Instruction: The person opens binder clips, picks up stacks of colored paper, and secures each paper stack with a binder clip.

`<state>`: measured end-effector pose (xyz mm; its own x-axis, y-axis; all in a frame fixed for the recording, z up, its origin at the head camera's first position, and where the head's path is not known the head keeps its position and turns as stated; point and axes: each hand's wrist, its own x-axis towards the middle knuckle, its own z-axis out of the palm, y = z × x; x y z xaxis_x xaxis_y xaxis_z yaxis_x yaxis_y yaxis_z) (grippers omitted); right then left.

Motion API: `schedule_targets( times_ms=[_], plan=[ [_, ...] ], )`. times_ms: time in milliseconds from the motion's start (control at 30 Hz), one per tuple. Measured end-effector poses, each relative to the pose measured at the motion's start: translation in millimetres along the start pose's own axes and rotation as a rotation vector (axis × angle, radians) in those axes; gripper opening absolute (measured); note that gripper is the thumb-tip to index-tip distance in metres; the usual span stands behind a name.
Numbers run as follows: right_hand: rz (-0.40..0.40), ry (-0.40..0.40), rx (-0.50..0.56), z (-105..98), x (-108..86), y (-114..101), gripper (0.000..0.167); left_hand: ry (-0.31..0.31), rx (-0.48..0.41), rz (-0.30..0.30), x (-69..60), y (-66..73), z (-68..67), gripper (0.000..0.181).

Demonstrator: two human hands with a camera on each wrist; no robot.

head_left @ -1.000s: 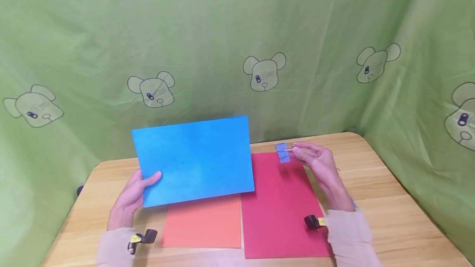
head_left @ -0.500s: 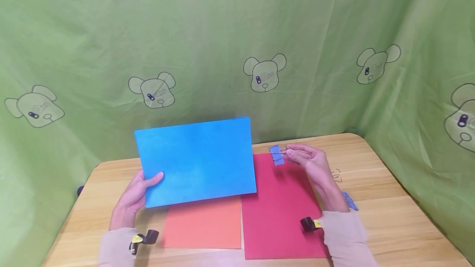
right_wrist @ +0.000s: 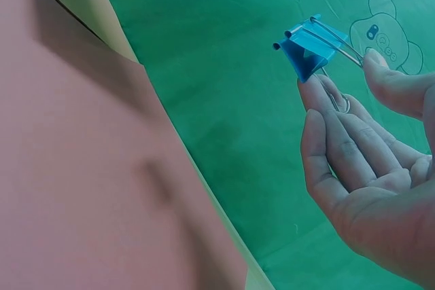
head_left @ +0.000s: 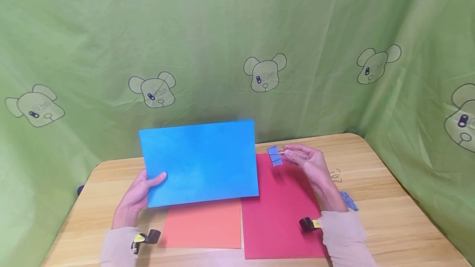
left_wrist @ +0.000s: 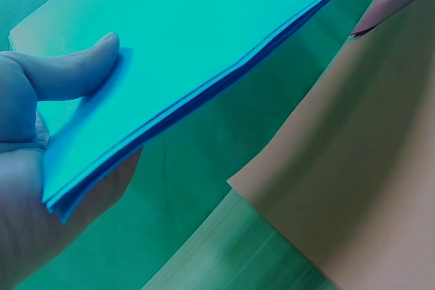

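Though beneath left hand (head_left: 137, 193) around blue sheets (head_left: 200, 162) and right hand (head_left: 313, 166) in pinch on clip (head_left: 274, 157), wooden table (head_left: 393, 217) before green curtain (head_left: 208, 24).

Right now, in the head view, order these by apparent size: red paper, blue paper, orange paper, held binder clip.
Largest: blue paper and red paper, too close to rank, since blue, held up, hides part of red.
Next: orange paper.
Smallest: binder clip.
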<state>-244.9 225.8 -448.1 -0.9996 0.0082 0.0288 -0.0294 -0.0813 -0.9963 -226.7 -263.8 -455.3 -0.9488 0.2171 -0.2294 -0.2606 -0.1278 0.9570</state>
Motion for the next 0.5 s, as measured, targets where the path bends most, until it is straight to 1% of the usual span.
schedule_targets(
  times_ms=[333,500],
  plan=[
    [-0.003,-0.028,0.011,3.9,1.2,2.4,0.051,-0.022,0.013,0.010,3.1,-3.0,0.7,0.028],
    [-0.010,-0.036,-0.008,4.8,1.5,3.0,0.052,-0.028,0.014,0.007,3.5,-3.5,2.4,0.031]
  ],
)
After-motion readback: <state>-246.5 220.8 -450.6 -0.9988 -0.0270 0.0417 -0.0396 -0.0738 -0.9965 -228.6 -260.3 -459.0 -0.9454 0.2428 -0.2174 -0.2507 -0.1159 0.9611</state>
